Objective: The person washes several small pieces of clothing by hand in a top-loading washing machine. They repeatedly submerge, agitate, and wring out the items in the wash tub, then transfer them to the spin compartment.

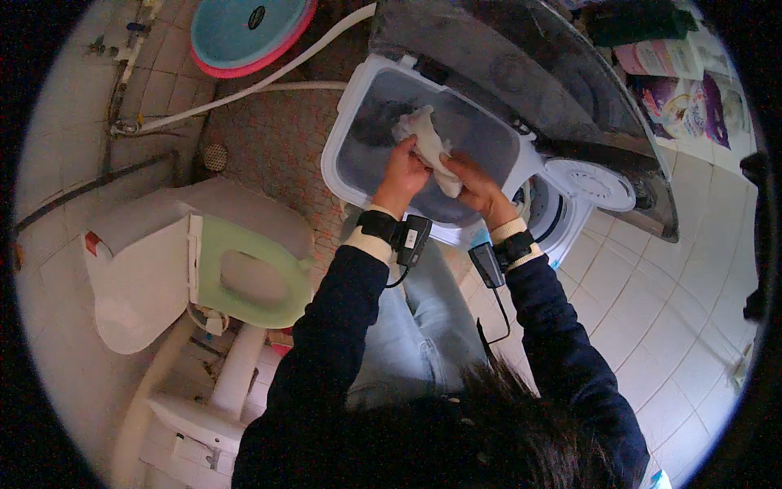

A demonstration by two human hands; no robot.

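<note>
Both hands are closed on a bunched pale cloth [432, 145] that looks wet. My left hand [404, 168] grips it near its middle, and my right hand [476, 180] pinches its lower right part. The cloth is above the wash tub [382, 156] of a white twin-tub washing machine. What lies deeper in the tub is too dark to tell. To the right, the smaller spin tub [545, 208] has its round, slotted inner lid [591, 182] tilted up beside it. A dark see-through cover [489, 67] stands raised behind the tubs.
A toilet with a green seat [253, 269] stands at the left. Behind it are stacked blue and pink basins [244, 36] and a white hose [269, 79]. A floor drain [215, 157] is near the left wall. Bottles and a purple packet [684, 110] occupy the upper right.
</note>
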